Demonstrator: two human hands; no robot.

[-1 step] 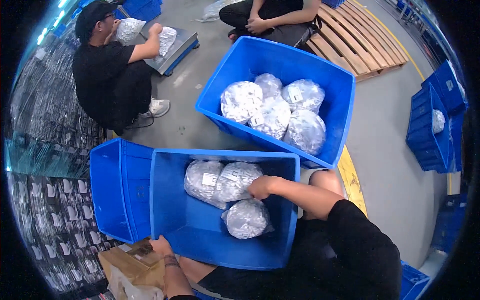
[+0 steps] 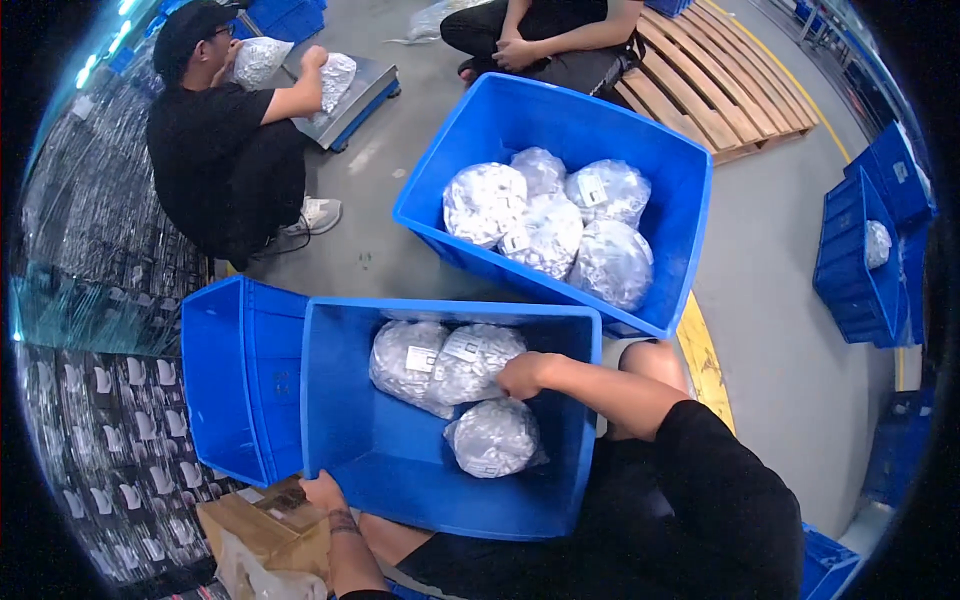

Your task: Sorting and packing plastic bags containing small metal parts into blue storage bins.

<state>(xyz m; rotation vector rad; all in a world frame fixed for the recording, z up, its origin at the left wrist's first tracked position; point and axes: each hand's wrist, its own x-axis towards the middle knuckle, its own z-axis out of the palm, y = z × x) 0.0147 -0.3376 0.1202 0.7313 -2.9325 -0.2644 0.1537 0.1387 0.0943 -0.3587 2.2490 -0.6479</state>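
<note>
A blue plastic bin (image 2: 370,480) stands in front of me with three clear bags of small silvery pieces inside. My right hand (image 2: 521,376) reaches in over the bin's right side, fingers closed on the edge of the upper middle bag (image 2: 465,372), which has a white label. Left of that bag, touching it, lies another labelled bag (image 2: 402,360). A third bag (image 2: 493,440) sits just below my right hand. At the near left corner, my left hand (image 2: 323,493) grips the bin's rim; its fingertips are partly hidden.
Beyond stands a larger blue bin (image 2: 690,240) with several similar bags. An emptied blue bin (image 2: 215,375) adjoins mine on the left, near a cardboard box (image 2: 270,535). One person (image 2: 225,150) handles bags at a platform scale (image 2: 365,105); another (image 2: 545,45) sits near a wooden pallet (image 2: 715,85).
</note>
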